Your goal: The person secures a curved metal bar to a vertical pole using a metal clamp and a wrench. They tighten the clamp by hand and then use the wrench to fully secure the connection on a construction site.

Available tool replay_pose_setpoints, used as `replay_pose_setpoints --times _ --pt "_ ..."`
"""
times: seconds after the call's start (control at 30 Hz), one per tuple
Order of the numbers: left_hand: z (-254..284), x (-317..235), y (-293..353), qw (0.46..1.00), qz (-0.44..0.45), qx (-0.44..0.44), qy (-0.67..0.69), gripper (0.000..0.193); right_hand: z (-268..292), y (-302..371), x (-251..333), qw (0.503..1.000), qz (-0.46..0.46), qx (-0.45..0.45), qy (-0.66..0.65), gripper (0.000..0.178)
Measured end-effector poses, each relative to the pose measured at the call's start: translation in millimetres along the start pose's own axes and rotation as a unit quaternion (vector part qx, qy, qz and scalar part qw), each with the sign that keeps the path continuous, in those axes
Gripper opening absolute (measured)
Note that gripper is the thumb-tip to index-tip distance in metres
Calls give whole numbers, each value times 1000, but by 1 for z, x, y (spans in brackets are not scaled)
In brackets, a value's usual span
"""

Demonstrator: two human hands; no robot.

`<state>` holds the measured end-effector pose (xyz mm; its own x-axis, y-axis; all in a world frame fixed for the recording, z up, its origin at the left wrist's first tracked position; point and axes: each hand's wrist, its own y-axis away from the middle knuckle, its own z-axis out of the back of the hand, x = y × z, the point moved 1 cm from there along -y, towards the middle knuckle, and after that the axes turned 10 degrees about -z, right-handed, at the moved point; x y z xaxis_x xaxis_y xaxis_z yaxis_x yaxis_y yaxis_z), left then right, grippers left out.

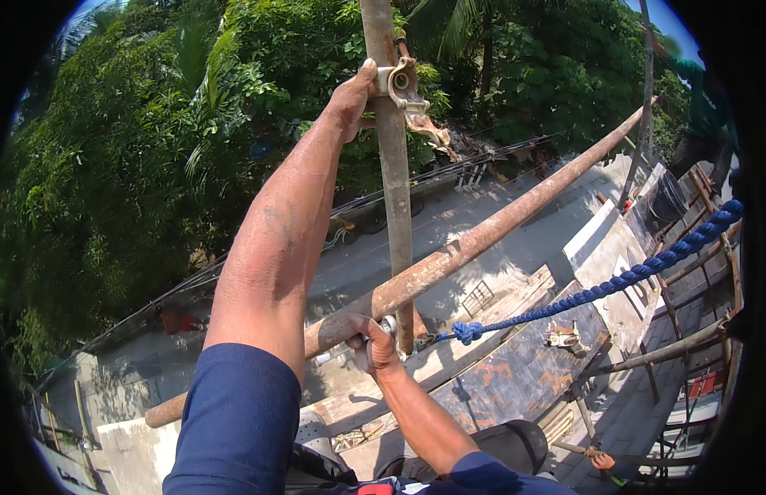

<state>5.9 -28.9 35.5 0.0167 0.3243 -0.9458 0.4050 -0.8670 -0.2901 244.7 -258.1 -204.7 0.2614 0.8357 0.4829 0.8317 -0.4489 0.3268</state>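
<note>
My left hand [354,97] reaches far up and is closed on a scaffold clamp [402,81] at the upright steel pole [394,181]. One jaw of this clamp hangs loose on the pole's right side. Lower down, my right hand [375,345] is beside the long rusty pipe [461,250], which slants across the upright. Its fingers curl round a shiny ring-ended metal piece [389,323], possibly a wrench; my hand covers most of it. A thick blue rope [581,295], knotted near its end, runs from close to the upright's foot toward the right.
Another clamp [567,337] lies on a stained board [507,371]. A co-worker in green [706,103] stands at upper right near a dark bucket [669,198]. Another person's hand [602,460] shows at lower right. Cables [498,154] and trees [111,157] lie beyond; the street is far below.
</note>
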Motion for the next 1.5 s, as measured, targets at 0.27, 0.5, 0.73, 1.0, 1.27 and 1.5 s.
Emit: replay_pose_setpoints --times 0.27,0.5,0.73,1.0,1.27,1.5 --pt "-9 -59 14 961 133 21 -241 79 -113 22 56 991 69 111 -6 21" --pt "-18 -181 -2 827 -22 50 -560 72 -179 16 89 986 125 112 7 15" --pt "-43 -354 128 618 -299 104 -720 50 -245 -12 123 967 187 168 27 23" --pt "38 -291 362 879 0 274 -391 28 -271 -68 143 975 156 153 25 20" --pt "69 7 293 835 185 195 -480 58 -263 -102 141 981 119 147 46 26" --pt "-2 63 106 990 -83 -61 -95 113 -265 -104 145 985 102 117 71 28"
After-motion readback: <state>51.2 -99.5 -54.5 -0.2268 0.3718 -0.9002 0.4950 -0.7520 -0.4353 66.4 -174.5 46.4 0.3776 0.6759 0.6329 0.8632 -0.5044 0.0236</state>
